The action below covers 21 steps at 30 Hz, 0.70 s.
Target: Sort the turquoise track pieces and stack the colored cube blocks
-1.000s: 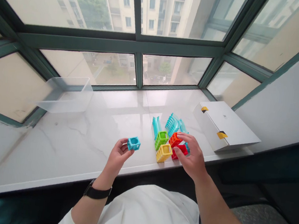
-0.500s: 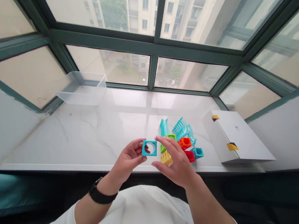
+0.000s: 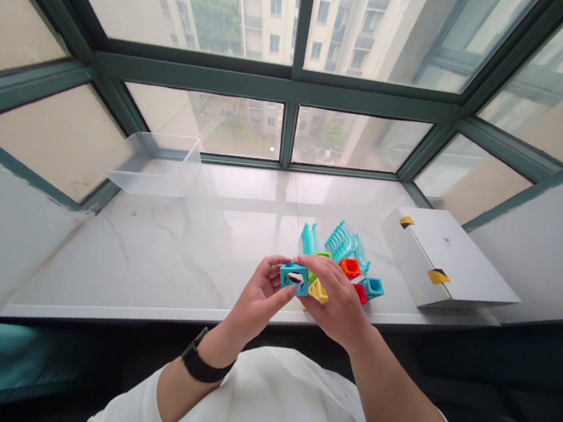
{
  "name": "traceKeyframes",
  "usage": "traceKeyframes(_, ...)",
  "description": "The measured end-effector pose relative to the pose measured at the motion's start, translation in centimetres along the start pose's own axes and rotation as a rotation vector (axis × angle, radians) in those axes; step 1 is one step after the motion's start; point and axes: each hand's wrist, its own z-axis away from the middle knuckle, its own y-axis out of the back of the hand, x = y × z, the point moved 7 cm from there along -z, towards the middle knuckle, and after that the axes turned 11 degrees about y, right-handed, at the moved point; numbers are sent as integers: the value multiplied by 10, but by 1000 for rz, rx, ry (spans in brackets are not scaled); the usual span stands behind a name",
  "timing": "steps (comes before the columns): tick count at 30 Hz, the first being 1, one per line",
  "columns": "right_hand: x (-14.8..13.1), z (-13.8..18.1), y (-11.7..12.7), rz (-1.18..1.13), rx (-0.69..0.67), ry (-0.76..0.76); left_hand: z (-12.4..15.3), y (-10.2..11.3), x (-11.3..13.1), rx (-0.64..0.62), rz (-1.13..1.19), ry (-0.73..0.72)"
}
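Note:
A blue hollow cube [image 3: 295,278] with round holes is pinched between both my hands above the sill's front edge. My left hand [image 3: 259,298], a black watch on its wrist, grips it from the left. My right hand [image 3: 336,304] holds it from the right and top. Behind my fingers lie a yellow cube [image 3: 319,290], a green cube [image 3: 320,256], an orange cube [image 3: 350,267], a red piece [image 3: 360,292] and another blue cube [image 3: 373,287]. Teal curved track pieces [image 3: 341,240] lie just beyond them.
A clear plastic tub [image 3: 154,165] stands at the back left of the white marble sill [image 3: 198,242]. A flat white cardboard box [image 3: 445,258] with yellow tape lies at the right. Window frames close off the back and both sides.
My left hand carried the blue cube rightward toward the pile, and my right hand left the pile to take hold of it too. The cube has turned between the fingers.

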Motion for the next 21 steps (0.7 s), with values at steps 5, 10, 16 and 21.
traceKeyframes(5, 5, 5, 4, 22, 35, -57, 0, -2, 0, -14, -4, -6)
traceKeyframes(10, 5, 8, 4, 1, 33, -64, 3, -4, 1, -19, -11, -14)
traceKeyframes(16, 1, 9, 0, -17, 25, 1, 2, -2, 2, 71, -63, -35)
traceKeyframes(21, -2, 9, -7, 2, -26, 65, 3, 1, 1, 111, -154, -43)
